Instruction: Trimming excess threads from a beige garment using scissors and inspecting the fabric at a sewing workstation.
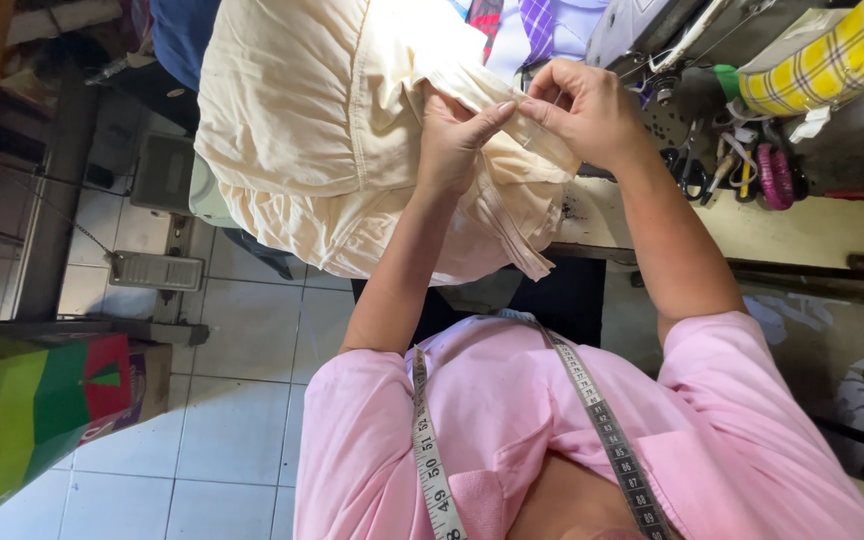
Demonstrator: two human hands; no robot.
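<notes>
At the far left a striped bag in green, red and yellow [37,410] is seen on the tiled floor [232,400], and beside it a cream garment [302,120] is draped over the edge of the counter [802,225], so that its weight is carried there. A folded edge of this garment is pinched between the fingers of the left hand [457,135] and the right hand [582,110], pressed together, probably to keep the fold flat. Further right, scissors [690,170] and a yellow checked cloth [832,60] are laid on the counter.
</notes>
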